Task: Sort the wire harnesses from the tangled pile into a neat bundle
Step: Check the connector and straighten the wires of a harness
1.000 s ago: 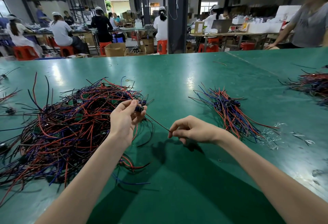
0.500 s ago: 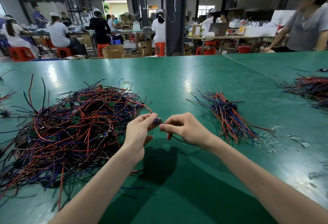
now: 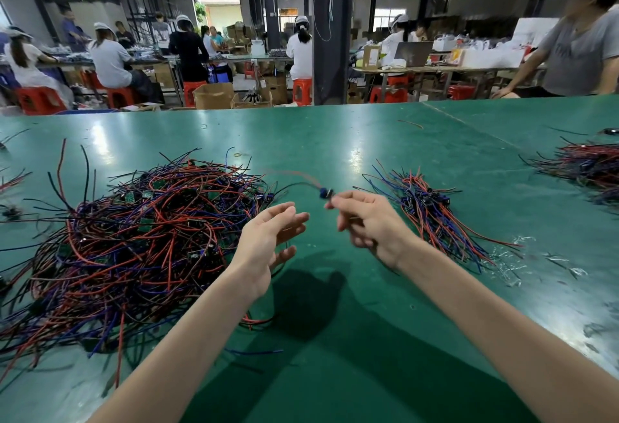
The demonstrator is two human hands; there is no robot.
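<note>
A big tangled pile of red, blue and black wire harnesses point(image 3: 140, 235) lies on the green table at my left. A smaller, neater bundle point(image 3: 432, 211) lies to the right of my hands. My right hand point(image 3: 365, 225) pinches one wire harness point(image 3: 324, 192) by its small dark blue connector, lifted above the table; its wires trail up and left, blurred. My left hand point(image 3: 268, 245) hovers beside the pile's right edge with fingers relaxed and nothing in it.
Another heap of wires point(image 3: 589, 165) lies at the table's far right. Clear plastic scraps point(image 3: 522, 255) lie right of the neat bundle. A person in a grey shirt point(image 3: 582, 47) leans on the table's far right edge. Workers sit at benches behind.
My left hand has let go of the harness connector and opened. My right hand now holds the harness alone and has moved it right, toward the neat bundle.
</note>
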